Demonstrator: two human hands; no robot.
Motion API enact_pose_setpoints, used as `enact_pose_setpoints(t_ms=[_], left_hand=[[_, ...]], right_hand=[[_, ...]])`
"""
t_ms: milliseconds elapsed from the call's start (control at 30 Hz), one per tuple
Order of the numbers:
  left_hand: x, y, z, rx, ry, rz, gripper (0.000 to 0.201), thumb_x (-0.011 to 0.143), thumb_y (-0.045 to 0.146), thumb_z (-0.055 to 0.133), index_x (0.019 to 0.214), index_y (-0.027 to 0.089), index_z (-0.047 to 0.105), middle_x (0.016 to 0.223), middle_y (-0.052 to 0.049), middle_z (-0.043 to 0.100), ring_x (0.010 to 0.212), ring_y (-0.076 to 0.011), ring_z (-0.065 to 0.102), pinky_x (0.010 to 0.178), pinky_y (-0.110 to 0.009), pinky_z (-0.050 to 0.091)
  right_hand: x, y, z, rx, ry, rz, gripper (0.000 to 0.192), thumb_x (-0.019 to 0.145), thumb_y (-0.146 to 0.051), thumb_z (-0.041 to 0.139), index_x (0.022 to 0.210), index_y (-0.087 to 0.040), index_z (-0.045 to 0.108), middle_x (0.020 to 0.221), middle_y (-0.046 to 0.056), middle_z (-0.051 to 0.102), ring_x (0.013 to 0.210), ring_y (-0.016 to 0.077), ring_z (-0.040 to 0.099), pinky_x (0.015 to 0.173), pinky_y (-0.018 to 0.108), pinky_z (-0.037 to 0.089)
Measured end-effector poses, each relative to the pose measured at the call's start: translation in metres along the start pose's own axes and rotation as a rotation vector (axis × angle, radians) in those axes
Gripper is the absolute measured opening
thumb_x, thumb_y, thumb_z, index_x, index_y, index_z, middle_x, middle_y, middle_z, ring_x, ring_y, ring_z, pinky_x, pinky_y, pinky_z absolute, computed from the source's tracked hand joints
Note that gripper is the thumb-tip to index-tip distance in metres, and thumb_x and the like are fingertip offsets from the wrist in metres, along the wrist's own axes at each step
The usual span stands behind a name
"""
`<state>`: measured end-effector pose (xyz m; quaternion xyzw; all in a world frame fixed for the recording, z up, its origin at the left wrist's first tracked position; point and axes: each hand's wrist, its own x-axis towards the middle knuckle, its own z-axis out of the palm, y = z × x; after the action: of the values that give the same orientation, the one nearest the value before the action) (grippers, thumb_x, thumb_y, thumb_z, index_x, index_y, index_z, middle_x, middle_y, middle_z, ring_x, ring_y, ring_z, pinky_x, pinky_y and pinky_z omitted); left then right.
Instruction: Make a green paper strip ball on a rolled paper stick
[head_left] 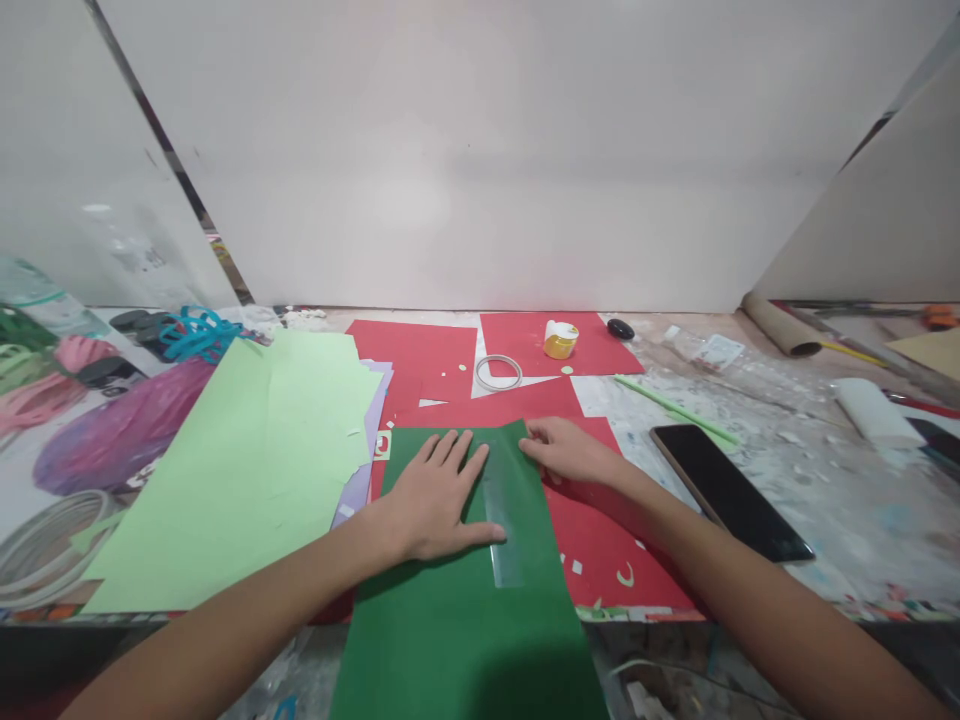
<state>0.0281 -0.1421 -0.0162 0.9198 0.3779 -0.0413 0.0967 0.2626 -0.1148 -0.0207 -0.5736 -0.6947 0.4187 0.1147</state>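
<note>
A long sheet of dark green paper lies over red paper and hangs past the table's front edge. My left hand rests flat on it with the fingers spread. Its thumb touches a strip of clear tape that runs lengthwise on the green sheet. At the far right corner of the sheet, my right hand pinches the paper between thumb and fingers, and that corner looks slightly lifted. Some of the right hand's fingers are hidden beneath.
Light green paper lies left. Red sheets hold a roll of tape and a small yellow-and-white jar. A phone, a green stick and a plastic bottle lie right. A white panel stands behind.
</note>
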Motion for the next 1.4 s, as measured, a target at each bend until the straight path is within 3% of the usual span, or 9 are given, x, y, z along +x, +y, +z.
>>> enact_pose_setpoints(t_ms=[100, 167, 333, 533, 767, 867, 1000, 1200, 1400], left_hand=[[-0.002, 0.006, -0.004, 0.024, 0.080, 0.009, 0.090, 0.083, 0.078, 0.035, 0.144, 0.013, 0.040, 0.141, -0.020, 0.046, 0.130, -0.0378, 0.041, 0.110, -0.052, 0.029], [0.001, 0.007, -0.002, 0.026, 0.112, 0.012, 0.086, 0.082, 0.076, 0.041, 0.140, 0.013, 0.045, 0.134, -0.019, 0.050, 0.124, -0.0366, 0.045, 0.108, -0.052, 0.031], [0.009, 0.003, 0.013, 0.000, 0.122, 0.042, 0.091, 0.084, 0.078, 0.033, 0.147, 0.013, 0.035, 0.150, -0.018, 0.034, 0.138, -0.0384, 0.028, 0.114, -0.054, 0.019], [0.016, -0.003, 0.014, 0.043, 0.147, 0.058, 0.088, 0.084, 0.078, 0.034, 0.145, 0.016, 0.039, 0.148, -0.017, 0.039, 0.135, -0.0364, 0.034, 0.112, -0.052, 0.025], [0.038, -0.006, 0.002, 0.073, 0.045, 0.058, 0.086, 0.084, 0.078, 0.035, 0.150, 0.022, 0.032, 0.153, -0.017, 0.033, 0.139, -0.0386, 0.028, 0.110, -0.055, 0.024], [0.041, -0.003, -0.006, 0.060, -0.041, 0.052, 0.092, 0.080, 0.080, 0.040, 0.151, 0.022, 0.028, 0.155, -0.017, 0.030, 0.139, -0.0389, 0.028, 0.108, -0.054, 0.027], [0.037, -0.002, -0.005, 0.038, -0.068, 0.040, 0.104, 0.075, 0.085, 0.040, 0.153, 0.018, 0.022, 0.158, -0.017, 0.020, 0.143, -0.0392, 0.020, 0.111, -0.055, 0.022], [0.033, -0.005, 0.010, 0.008, 0.017, 0.038, 0.107, 0.076, 0.086, 0.033, 0.152, 0.012, 0.021, 0.158, -0.016, 0.020, 0.146, -0.0358, 0.015, 0.115, -0.052, 0.017], [0.034, -0.004, 0.015, -0.032, 0.091, 0.038, 0.100, 0.078, 0.085, 0.030, 0.151, 0.016, 0.028, 0.158, -0.015, 0.023, 0.145, -0.0369, 0.016, 0.115, -0.056, 0.014]], right_hand=[[-0.004, 0.000, 0.001, 0.041, -0.157, 0.001, 0.015, 0.082, -0.022, 0.046, 0.069, -0.018, 0.051, 0.054, -0.001, 0.058, 0.038, 0.0111, 0.053, 0.041, 0.022, 0.039], [-0.004, 0.000, 0.003, 0.036, -0.172, 0.025, 0.015, 0.083, -0.025, 0.047, 0.070, -0.018, 0.050, 0.054, 0.000, 0.059, 0.037, 0.0112, 0.053, 0.040, 0.021, 0.039], [0.001, 0.004, 0.004, -0.012, 0.071, 0.059, 0.014, 0.089, -0.032, 0.047, 0.083, -0.019, 0.049, 0.052, -0.003, 0.057, 0.035, 0.0109, 0.051, 0.039, 0.020, 0.037], [0.004, -0.001, 0.003, -0.110, 0.216, -0.009, 0.017, 0.088, -0.029, 0.053, 0.077, -0.018, 0.057, 0.051, -0.002, 0.059, 0.041, 0.0105, 0.053, 0.047, 0.020, 0.038], [0.008, 0.009, -0.005, 0.347, 0.048, 0.114, 0.052, 0.098, -0.055, 0.024, 0.082, -0.017, 0.056, 0.057, 0.003, 0.062, 0.036, 0.0124, 0.053, 0.033, 0.023, 0.036], [0.011, 0.016, -0.012, 0.639, -0.022, 0.170, 0.055, 0.098, -0.057, 0.022, 0.090, -0.015, 0.057, 0.059, 0.004, 0.063, 0.037, 0.0129, 0.055, 0.030, 0.022, 0.037], [0.013, 0.018, -0.017, 0.750, -0.053, 0.210, 0.058, 0.098, -0.056, 0.020, 0.091, -0.015, 0.059, 0.060, 0.005, 0.063, 0.040, 0.0132, 0.057, 0.029, 0.021, 0.038], [0.010, 0.015, -0.010, 0.490, 0.026, 0.098, 0.031, 0.091, -0.046, 0.051, 0.086, -0.016, 0.058, 0.062, 0.002, 0.063, 0.041, 0.0118, 0.058, 0.033, 0.020, 0.042], [0.009, 0.013, -0.010, 0.092, 0.065, 0.085, 0.031, 0.087, -0.039, 0.055, 0.065, -0.017, 0.054, 0.045, 0.000, 0.057, 0.033, 0.0086, 0.050, 0.036, 0.019, 0.040]])
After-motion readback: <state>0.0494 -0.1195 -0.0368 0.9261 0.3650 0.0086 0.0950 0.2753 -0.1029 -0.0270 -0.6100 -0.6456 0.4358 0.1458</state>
